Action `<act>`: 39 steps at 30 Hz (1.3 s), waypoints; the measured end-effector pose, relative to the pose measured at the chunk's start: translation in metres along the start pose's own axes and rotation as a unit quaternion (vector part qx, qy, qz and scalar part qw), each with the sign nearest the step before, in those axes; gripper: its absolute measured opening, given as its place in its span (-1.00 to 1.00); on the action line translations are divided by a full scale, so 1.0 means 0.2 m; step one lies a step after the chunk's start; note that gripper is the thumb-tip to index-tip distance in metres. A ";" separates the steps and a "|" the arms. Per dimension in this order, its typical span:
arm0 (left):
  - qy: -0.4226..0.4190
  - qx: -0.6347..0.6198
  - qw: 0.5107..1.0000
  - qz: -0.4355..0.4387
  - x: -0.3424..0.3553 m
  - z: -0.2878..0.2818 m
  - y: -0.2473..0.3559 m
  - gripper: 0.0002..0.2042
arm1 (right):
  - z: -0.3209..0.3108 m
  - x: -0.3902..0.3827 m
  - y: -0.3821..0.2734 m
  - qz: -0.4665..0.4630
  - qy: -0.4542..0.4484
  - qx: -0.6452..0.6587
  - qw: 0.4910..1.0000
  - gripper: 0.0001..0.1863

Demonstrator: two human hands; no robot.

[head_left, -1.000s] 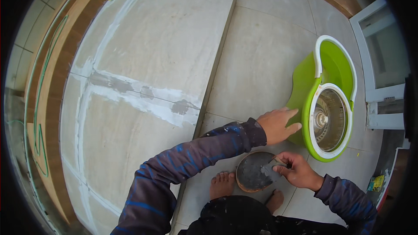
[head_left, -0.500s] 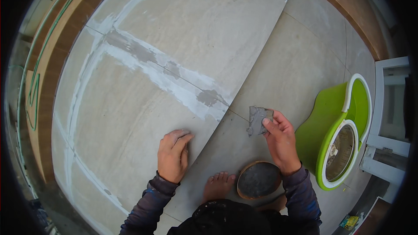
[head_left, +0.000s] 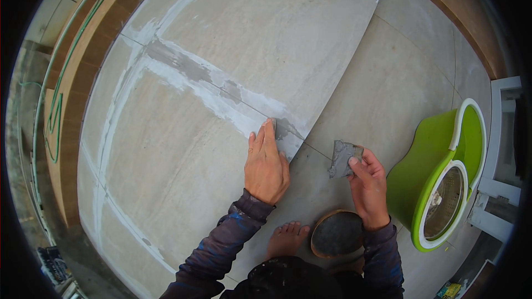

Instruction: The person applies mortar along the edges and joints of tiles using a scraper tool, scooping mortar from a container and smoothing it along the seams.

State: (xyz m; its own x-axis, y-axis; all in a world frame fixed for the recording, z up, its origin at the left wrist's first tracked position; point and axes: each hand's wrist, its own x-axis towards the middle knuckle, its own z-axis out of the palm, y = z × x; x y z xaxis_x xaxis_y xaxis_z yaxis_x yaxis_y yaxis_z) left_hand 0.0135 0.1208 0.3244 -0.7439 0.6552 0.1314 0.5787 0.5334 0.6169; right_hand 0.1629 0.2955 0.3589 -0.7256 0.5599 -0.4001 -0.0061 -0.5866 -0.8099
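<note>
My left hand (head_left: 266, 166) rests on the grout-smeared tile near the raised slab's edge (head_left: 343, 72), its fingers together and fingertips over a dark grey patch beside a joint; a small grey piece shows behind them, too hidden to name. My right hand (head_left: 366, 185) grips a small flat scraper (head_left: 344, 159) loaded with grey paste, held right of my left hand. Between my bare left foot (head_left: 285, 238) and right forearm lies a shallow round dish (head_left: 335, 232) with a dark inside.
A green mop bucket (head_left: 418, 160) with a metal spinner stands on the lower floor at right, beside a white-framed glass panel (head_left: 499, 205). Wooden edging (head_left: 454, 11) runs along the top right; a green hose (head_left: 58, 111) lies on the ledge at far left.
Both hands have risen from near the dish and bucket. The scraper has been lifted from the dish, and my left hand has moved up along the slab onto the grey patch.
</note>
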 end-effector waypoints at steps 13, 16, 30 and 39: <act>0.010 -0.049 0.999 0.001 -0.06 0.05 0.17 -0.31 | -0.08 0.03 0.06 -0.024 0.030 0.047 0.998 -0.72; -0.029 -0.153 0.987 -0.038 -0.06 0.04 0.20 -0.35 | -0.13 0.05 0.12 -0.036 0.054 0.062 0.996 -0.72; 0.165 -0.189 0.965 -0.081 -0.20 -0.02 -0.26 -0.62 | 0.11 0.30 0.55 -0.208 0.254 -0.029 0.944 -0.66; 0.188 -0.129 0.972 -0.060 -0.19 -0.01 -0.26 -0.76 | 0.18 0.54 0.46 -0.379 0.299 -0.122 0.867 -0.57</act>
State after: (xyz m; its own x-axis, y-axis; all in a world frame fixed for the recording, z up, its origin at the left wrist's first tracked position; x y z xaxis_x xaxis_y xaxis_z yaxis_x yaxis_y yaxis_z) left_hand 0.0107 0.0667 0.2886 -0.8989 0.3278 0.2907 0.4127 0.4108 0.8130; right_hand 0.0583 0.2806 0.2558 -0.0903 0.9764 0.1960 -0.1265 0.1839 -0.9748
